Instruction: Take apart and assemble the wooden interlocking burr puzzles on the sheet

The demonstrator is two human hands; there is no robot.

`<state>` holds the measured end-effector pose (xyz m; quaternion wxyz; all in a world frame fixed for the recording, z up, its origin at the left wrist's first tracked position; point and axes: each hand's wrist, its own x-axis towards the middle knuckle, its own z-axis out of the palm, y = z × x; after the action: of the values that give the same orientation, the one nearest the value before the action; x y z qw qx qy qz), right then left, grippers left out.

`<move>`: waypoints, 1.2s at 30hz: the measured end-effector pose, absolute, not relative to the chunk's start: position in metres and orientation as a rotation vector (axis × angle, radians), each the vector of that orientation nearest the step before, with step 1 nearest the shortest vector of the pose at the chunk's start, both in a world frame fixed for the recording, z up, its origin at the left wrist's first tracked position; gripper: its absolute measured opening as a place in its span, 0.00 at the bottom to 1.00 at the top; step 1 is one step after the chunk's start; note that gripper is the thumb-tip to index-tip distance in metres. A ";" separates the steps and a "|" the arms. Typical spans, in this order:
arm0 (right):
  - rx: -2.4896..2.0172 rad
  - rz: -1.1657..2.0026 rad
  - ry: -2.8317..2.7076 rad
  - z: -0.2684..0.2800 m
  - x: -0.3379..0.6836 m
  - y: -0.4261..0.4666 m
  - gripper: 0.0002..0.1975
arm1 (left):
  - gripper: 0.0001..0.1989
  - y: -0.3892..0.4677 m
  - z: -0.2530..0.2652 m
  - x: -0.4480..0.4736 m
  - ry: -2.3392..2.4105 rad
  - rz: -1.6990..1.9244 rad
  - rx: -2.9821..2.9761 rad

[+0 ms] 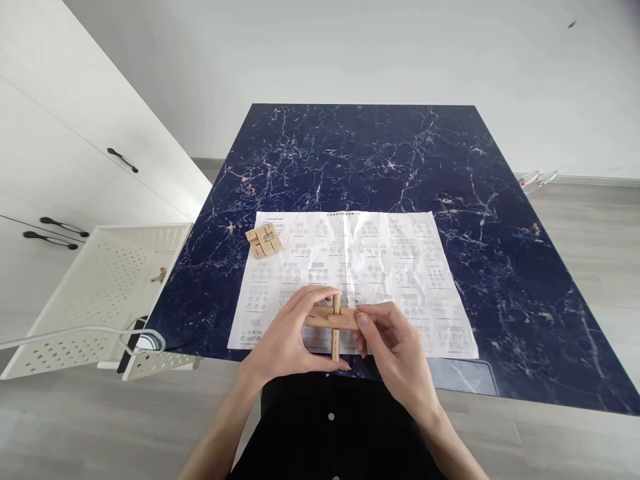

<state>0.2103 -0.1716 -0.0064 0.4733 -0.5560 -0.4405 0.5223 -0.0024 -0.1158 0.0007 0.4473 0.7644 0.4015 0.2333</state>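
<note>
Two crossed wooden puzzle pieces (323, 317) are held low over the near part of a printed instruction sheet (350, 233). My left hand (293, 333) grips the upright piece between thumb below and fingers above. My right hand (393, 337) pinches the right end of the crosswise piece between thumb and fingers. Both hands are closed on the same cross-shaped assembly. A small group of notched wooden pieces (265, 241), set side by side, lies on the sheet's upper left corner.
The sheet lies on a dark blue marbled table (370, 160). Under its near right edge shows a dark flat panel (463, 375). Left of the table stands a white perforated basket (100, 287) with a wooden piece (159, 275) inside and a pale cable (90, 330) across it. White cabinets (75, 160) rise beyond.
</note>
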 end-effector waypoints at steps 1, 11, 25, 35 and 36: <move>-1.346 1.287 -1.080 -0.006 0.211 -0.171 0.13 | 0.50 -0.116 0.000 -0.003 0.999 0.585 1.892; -1.102 1.207 -1.054 0.023 0.229 -0.169 0.07 | 0.51 -0.119 -0.003 -0.005 1.045 0.558 1.900; -1.917 0.595 -1.493 -0.011 0.257 -0.157 0.17 | 0.51 -0.118 -0.001 -0.003 1.039 0.562 1.892; -1.248 0.664 -1.808 0.014 0.231 -0.165 0.13 | 0.50 -0.120 0.000 -0.003 1.058 0.546 1.924; -1.224 0.639 -1.835 0.015 0.228 -0.164 0.13 | 0.50 -0.120 0.000 -0.002 1.050 0.550 1.927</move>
<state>0.2281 -0.1643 0.0151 0.4102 -0.4861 -0.7287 0.2537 -0.0024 -0.1202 0.0004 0.4258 0.7707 0.4199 0.2201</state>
